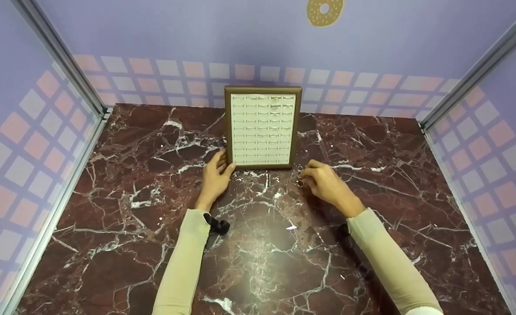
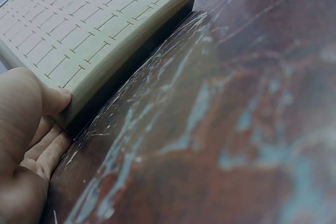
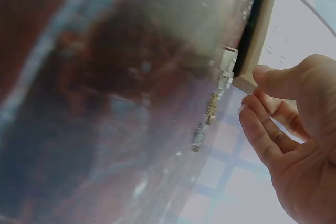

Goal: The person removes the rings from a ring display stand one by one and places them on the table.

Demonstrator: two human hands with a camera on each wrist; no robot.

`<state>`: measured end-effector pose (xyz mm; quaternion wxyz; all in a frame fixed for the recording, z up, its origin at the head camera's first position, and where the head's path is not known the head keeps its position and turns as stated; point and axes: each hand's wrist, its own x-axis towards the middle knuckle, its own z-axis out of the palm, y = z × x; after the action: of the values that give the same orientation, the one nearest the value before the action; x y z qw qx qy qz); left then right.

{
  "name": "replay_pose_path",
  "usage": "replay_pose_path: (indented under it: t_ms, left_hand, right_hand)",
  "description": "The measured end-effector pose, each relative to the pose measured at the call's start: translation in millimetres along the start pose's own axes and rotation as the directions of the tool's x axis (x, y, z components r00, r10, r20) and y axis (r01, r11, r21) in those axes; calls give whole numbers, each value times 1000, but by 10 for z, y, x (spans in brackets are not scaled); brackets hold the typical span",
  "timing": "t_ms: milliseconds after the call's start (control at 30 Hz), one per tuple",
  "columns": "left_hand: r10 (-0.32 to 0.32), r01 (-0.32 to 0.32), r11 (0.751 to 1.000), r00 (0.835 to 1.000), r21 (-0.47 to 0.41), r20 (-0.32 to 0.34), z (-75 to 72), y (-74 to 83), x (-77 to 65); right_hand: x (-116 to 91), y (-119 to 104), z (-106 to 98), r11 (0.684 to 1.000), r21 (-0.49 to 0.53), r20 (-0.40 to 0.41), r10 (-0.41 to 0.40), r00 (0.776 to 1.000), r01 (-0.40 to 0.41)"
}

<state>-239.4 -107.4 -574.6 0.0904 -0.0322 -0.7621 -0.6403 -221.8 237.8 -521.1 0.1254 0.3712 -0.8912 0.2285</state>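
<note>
A brown-framed ring display board (image 1: 263, 166) with rows of slots stands against the back wall. My left hand (image 1: 215, 177) holds its lower left corner, the thumb (image 2: 56, 99) on the front of the frame and the fingers at its side and underneath. My right hand (image 1: 325, 181) is off the lower right corner, over a few small rings on the table. In the right wrist view a gold ring (image 3: 211, 107) and a silver ring (image 3: 199, 137) lie in a line. The right thumb and fingers are loosely bent with a gap, nothing visible between them.
Several rings (image 1: 276, 106) sit in the board's upper right slots. The dark red marble tabletop (image 1: 258, 245) has white veins. Purple walls with pink and white squares enclose it at the back and sides, with metal rails (image 1: 67, 57) at the corners.
</note>
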Motion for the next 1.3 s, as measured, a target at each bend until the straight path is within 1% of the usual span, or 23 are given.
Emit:
replay_pose_path:
  t_ms: [267, 533, 667, 800, 1000, 1167, 1300]
  left_hand:
    - [-7, 7, 1000, 1000, 9, 4, -4, 8, 3]
    - [-8, 8, 1000, 1000, -3, 10, 6, -2, 4]
    - [-7, 7, 1000, 1000, -5, 8, 2, 4, 5]
    - [-6, 6, 1000, 1000, 13, 4, -11, 11, 1]
    - [-5, 5, 1000, 1000, 10, 3, -23, 23, -5]
    - [11, -11, 1000, 1000, -5, -2, -16, 25, 4]
    - [6, -6, 1000, 1000, 0, 4, -10, 17, 7]
  right_hand:
    - [192, -25, -106, 1000, 24, -46, 15, 999, -14]
    - [404, -90, -171, 999, 28, -124, 49, 991, -46]
    - [526, -134, -186, 997, 32, -176, 75, 982, -70]
    - [664, -173, -182, 996, 33, -230, 90, 969, -84]
    - [877, -245, -189, 996, 15, -310, 84, 947, -84]
    - [1026, -289, -201, 997, 9, -341, 80, 937, -82]
    - [1109, -304, -204, 996, 6, -359, 87, 929, -91]
